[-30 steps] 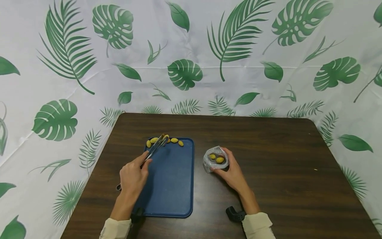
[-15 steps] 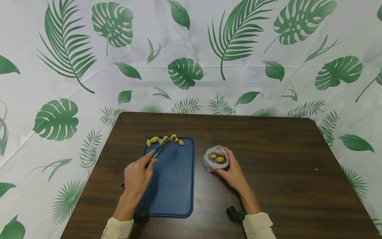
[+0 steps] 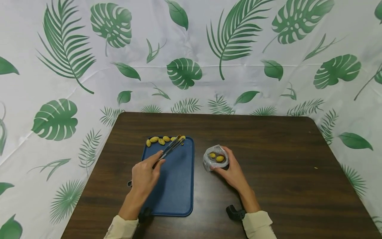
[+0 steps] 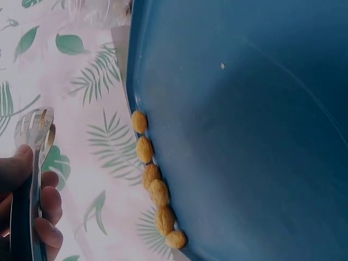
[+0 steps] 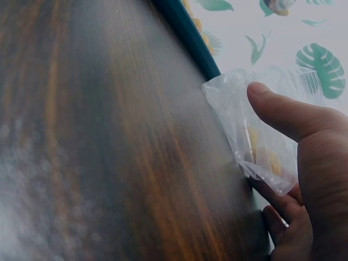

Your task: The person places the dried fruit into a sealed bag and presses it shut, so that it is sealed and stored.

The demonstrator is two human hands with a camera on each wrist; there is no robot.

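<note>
My left hand point(image 3: 146, 174) grips metal tongs point(image 3: 168, 149), with their slotted tips point(image 4: 35, 128) over the far right corner of a blue tray point(image 3: 168, 186). Along the tray's far edge lie several oval, wrinkled yellow-brown pieces point(image 3: 154, 139), like nuts in the shell; the row also shows in the left wrist view. The tongs' tips overlap the rightmost piece in the head view. To the right of the tray, my right hand point(image 3: 234, 172) holds a clear plastic bag point(image 5: 228, 100) between thumb and fingers. Its mouth faces up, showing two such yellow pieces point(image 3: 220, 159) inside.
The tray lies on a dark wooden table point(image 3: 283, 159), left of its middle. A tiny light crumb point(image 3: 315, 168) lies on the table at the right. Behind stands a white leaf-print cloth point(image 3: 197, 46). A black band point(image 3: 235, 213) is at my right wrist.
My left hand has moved to the right with the tongs, their tips passing along the row to its right end. The right hand and the bag have stayed in place.
</note>
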